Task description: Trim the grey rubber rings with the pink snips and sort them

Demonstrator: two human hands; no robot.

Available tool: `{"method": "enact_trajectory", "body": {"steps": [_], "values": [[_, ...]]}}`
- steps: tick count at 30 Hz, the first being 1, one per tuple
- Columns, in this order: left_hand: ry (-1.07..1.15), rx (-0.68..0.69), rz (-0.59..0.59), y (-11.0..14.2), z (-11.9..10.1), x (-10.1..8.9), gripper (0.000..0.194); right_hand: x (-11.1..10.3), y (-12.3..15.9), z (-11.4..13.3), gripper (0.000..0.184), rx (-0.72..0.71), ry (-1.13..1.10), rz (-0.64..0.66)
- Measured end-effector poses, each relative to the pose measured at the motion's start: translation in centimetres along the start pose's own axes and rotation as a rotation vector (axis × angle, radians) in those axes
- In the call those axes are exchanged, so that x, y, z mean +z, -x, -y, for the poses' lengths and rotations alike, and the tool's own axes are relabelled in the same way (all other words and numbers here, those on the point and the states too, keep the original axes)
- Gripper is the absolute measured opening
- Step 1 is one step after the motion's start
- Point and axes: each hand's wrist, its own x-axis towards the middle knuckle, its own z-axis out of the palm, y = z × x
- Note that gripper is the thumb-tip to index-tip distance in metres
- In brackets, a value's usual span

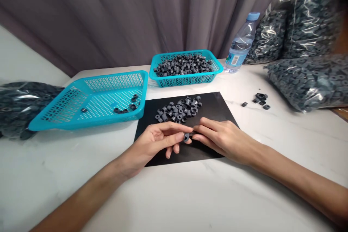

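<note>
My left hand (160, 138) pinches a small dark grey cylindrical piece (186, 137) with a hole in its end, between thumb and index finger. Right beside it, my right hand (217, 134) has its fingertips closed together at the piece's right side; whatever they grip is hidden. Both hands hover over a black mat (214, 107). Just beyond them on the mat lies a loose pile of similar grey cylinders (178, 110), some showing hollow ends.
A blue-green basket (89, 125) at left holds several pieces; another basket (183, 79) behind is heaped with them. A water bottle (240, 47) stands back right. Bags of pieces (312, 79) lie at right, another bag (24, 105) at left. A small cluster (261, 98) sits right of the mat.
</note>
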Motion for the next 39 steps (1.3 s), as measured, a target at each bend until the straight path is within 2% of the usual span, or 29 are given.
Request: {"method": "enact_trajectory", "body": {"steps": [7, 14, 21, 39], "values": [[-0.055, -0.043, -0.018, 0.06, 0.04, -0.13, 0.023, 0.27, 0.18, 0.10, 0.039, -0.001, 0.026, -0.026], [-0.063, -0.081, -0.025, 0.13, -0.18, -0.15, 0.029, 0.32, -0.05, 0.15, 0.035, -0.109, 0.079, -0.113], [-0.017, -0.053, -0.009, 0.03, -0.20, 0.02, 0.027, 0.41, 0.00, 0.13, 0.031, -0.101, 0.106, -0.114], [-0.077, -0.056, -0.027, -0.01, -0.03, -0.21, 0.026, 0.52, 0.06, 0.19, 0.023, -0.116, 0.241, -0.162]]}}
